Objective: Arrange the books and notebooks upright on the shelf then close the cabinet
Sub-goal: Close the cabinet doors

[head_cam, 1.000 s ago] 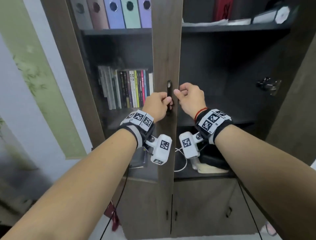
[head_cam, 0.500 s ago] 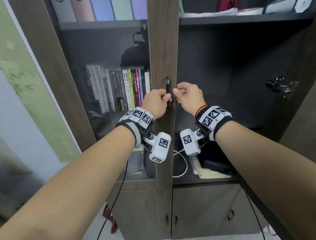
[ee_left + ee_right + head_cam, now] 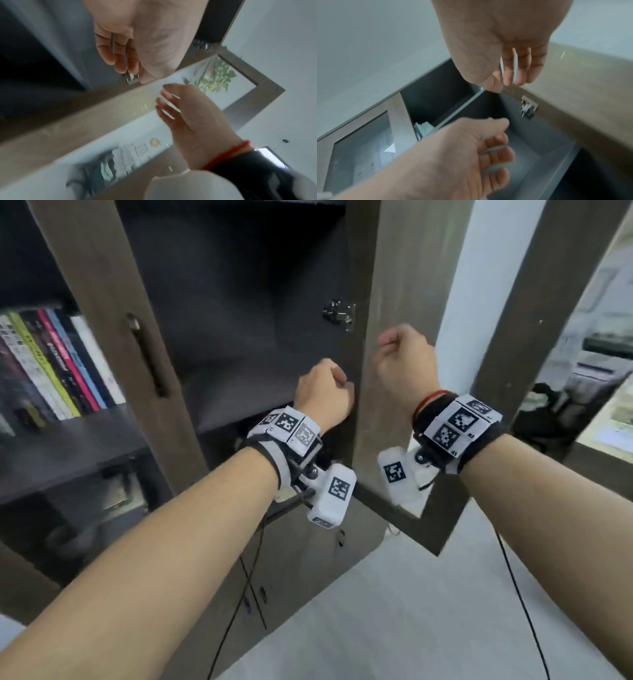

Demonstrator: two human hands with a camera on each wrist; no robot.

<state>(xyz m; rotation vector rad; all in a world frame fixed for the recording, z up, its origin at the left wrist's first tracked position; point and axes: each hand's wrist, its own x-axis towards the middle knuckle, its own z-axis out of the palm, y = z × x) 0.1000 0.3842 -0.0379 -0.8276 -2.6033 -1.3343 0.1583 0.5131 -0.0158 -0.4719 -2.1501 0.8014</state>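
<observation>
A row of upright books (image 3: 58,364) stands on the shelf behind the glass of the left door (image 3: 113,302), which is closed; its dark handle (image 3: 147,357) is free. The shelf bay (image 3: 239,398) to the right of it is bare and dark. The right door (image 3: 534,313) stands swung wide open, past the cabinet's side panel (image 3: 387,285). My left hand (image 3: 325,395) hangs in front of the open bay, fingers loosely curled, holding nothing. My right hand (image 3: 404,361) hovers just right of the side panel, also loosely curled and empty. Both wrist views are blurred.
A metal hinge (image 3: 339,314) sits on the inside of the side panel. Lower cabinet doors (image 3: 274,577) are closed below. Thin cables hang from both wrists. Light floor (image 3: 411,611) spreads at the lower right.
My left hand has let go of the left door's handle. Both hands have moved right to the cabinet's side panel, and the view has swung right onto the open right door.
</observation>
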